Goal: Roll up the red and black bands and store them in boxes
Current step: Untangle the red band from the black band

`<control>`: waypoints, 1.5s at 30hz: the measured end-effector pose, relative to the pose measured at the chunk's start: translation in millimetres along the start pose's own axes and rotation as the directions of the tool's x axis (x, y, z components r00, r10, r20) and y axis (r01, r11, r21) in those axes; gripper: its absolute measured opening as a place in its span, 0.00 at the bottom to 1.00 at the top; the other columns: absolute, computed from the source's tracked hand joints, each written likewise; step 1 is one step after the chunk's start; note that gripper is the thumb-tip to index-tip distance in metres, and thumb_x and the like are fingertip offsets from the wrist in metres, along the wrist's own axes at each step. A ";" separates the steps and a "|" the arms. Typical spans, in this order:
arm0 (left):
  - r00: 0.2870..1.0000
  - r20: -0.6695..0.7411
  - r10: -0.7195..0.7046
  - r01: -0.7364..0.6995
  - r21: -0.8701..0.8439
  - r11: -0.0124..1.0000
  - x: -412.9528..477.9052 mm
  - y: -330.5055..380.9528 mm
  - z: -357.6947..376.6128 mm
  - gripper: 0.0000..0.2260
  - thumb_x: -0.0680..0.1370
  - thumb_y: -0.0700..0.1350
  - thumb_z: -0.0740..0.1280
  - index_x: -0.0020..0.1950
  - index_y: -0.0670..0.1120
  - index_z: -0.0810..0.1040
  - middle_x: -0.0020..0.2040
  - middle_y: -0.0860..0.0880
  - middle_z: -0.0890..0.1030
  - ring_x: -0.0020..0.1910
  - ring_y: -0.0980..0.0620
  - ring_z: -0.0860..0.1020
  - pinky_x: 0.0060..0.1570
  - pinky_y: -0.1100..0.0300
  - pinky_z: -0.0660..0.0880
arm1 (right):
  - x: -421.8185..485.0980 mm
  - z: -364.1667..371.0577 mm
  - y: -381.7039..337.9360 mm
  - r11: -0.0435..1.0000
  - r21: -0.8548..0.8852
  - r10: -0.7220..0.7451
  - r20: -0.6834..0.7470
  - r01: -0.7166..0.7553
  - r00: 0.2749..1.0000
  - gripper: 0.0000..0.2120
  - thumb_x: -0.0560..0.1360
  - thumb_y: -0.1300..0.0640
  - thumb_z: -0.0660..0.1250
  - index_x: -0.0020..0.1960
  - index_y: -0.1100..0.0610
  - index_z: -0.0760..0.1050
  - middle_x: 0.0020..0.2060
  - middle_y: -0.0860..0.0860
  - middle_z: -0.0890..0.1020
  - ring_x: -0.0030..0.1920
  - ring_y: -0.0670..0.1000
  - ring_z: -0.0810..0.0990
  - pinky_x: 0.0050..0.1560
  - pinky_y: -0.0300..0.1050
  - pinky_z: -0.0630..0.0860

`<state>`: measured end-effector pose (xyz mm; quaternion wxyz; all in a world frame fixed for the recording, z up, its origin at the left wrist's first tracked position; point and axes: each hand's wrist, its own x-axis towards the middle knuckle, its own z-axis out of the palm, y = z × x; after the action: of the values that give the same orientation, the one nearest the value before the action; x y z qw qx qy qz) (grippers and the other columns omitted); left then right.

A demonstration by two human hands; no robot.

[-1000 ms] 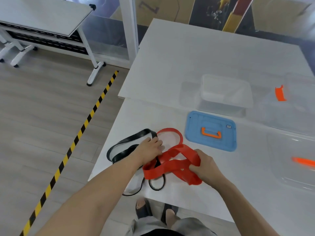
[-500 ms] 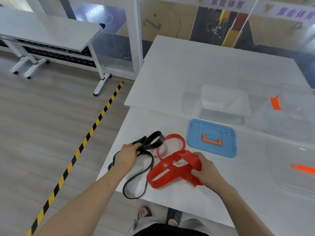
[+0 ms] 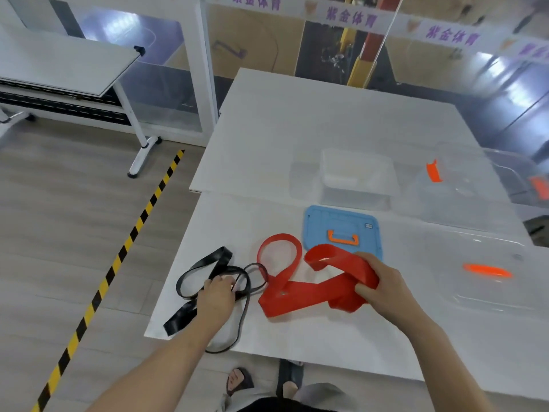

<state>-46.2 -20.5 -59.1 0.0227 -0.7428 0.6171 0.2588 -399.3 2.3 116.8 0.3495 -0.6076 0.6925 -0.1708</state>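
Out at the left hand [image 3: 217, 297], the black band [image 3: 219, 257] lies in loose loops on the white table [image 3: 297, 129]. The fingers of this hand curl over some of its thin strands and hold them. One end of the band hangs off the table edge, on the near side of the hand. A thin black loop reaches over to the red one, and I cannot tell if the two are hooked together.

Between the two hands lies the red band [image 3: 297, 295]. It is wide and flat and twisted. Its long way runs from one hand across to the other, slanting a little. One red loop stands open just past the middle.

The right hand [image 3: 383, 285] grips the bunched end of the red band, with its fingers wrapped tight. So this hand is the one right on the red band, and I think rolling should start from this end, turning toward the left hand.

Just past the right hand sits a blue lid [image 3: 335, 221] with an orange handle. Past the lid is a clear box [image 3: 353, 173], open on top. Neither band is rolled yet, and no band is in a box
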 end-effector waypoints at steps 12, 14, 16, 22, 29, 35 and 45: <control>0.975 0.107 0.195 -0.185 -0.094 0.978 -14.0 61.8 31.2 0.13 0.84 0.50 0.58 0.60 0.44 0.79 0.56 0.42 0.81 0.58 0.39 0.79 0.52 0.51 0.73 | -32.0 -70.1 32.0 0.997 -0.071 0.034 -0.064 -0.038 0.997 0.29 0.70 0.71 0.71 0.64 0.46 0.77 0.54 0.46 0.84 0.51 0.41 0.83 0.43 0.27 0.77; 0.975 0.112 0.192 -0.180 -0.112 0.977 -10.4 70.7 39.5 0.17 0.84 0.54 0.56 0.61 0.46 0.79 0.56 0.42 0.83 0.59 0.40 0.80 0.54 0.51 0.75 | -33.7 -90.3 36.8 0.997 -0.064 0.040 -0.031 -0.042 0.999 0.28 0.69 0.71 0.70 0.60 0.43 0.78 0.52 0.42 0.84 0.49 0.34 0.82 0.41 0.27 0.77; 0.973 0.126 0.196 -0.183 -0.106 0.977 -11.8 86.6 41.8 0.17 0.84 0.51 0.57 0.67 0.47 0.78 0.60 0.42 0.83 0.62 0.41 0.79 0.58 0.51 0.77 | -32.4 -107.6 44.1 0.995 -0.093 0.046 0.030 -0.043 0.998 0.27 0.70 0.68 0.70 0.57 0.39 0.77 0.50 0.42 0.85 0.48 0.40 0.84 0.42 0.32 0.79; 0.951 0.193 0.241 -0.241 -0.020 0.970 -31.2 142.7 36.4 0.18 0.86 0.49 0.57 0.76 0.50 0.71 0.68 0.44 0.77 0.67 0.43 0.77 0.61 0.52 0.75 | -8.4 -105.9 70.0 0.981 -0.186 0.097 0.236 -0.053 0.967 0.20 0.66 0.59 0.69 0.54 0.41 0.78 0.46 0.43 0.85 0.46 0.45 0.84 0.44 0.38 0.80; 0.964 0.178 0.197 -0.218 0.102 0.971 -46.5 161.2 44.5 0.19 0.86 0.50 0.57 0.78 0.51 0.69 0.70 0.47 0.77 0.67 0.46 0.77 0.57 0.54 0.73 | 36.9 -42.1 87.7 0.952 -0.285 -0.042 0.239 0.111 0.970 0.26 0.70 0.54 0.71 0.67 0.44 0.75 0.60 0.44 0.81 0.58 0.51 0.80 0.58 0.47 0.78; 0.984 0.153 0.086 -0.105 0.122 0.987 -48.3 158.8 53.9 0.20 0.86 0.50 0.58 0.78 0.50 0.68 0.69 0.45 0.78 0.67 0.45 0.77 0.59 0.54 0.74 | 54.9 33.5 137.0 0.816 -0.467 -0.242 0.258 0.340 0.935 0.34 0.74 0.53 0.72 0.78 0.46 0.66 0.75 0.49 0.72 0.75 0.57 0.72 0.74 0.56 0.68; 0.983 0.182 0.027 -0.022 -0.030 0.999 -59.9 159.7 82.2 0.20 0.85 0.49 0.59 0.78 0.49 0.67 0.62 0.43 0.76 0.63 0.42 0.77 0.60 0.45 0.78 | 57.3 70.9 208.2 0.700 -0.572 -0.085 0.528 0.428 0.845 0.41 0.78 0.27 0.57 0.85 0.40 0.44 0.83 0.49 0.31 0.84 0.59 0.31 0.81 0.72 0.41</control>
<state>-230.0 24.7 -59.8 0.0656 -0.7086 0.6179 0.3344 -501.6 3.0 -86.2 0.2332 -0.8073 0.5073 0.1914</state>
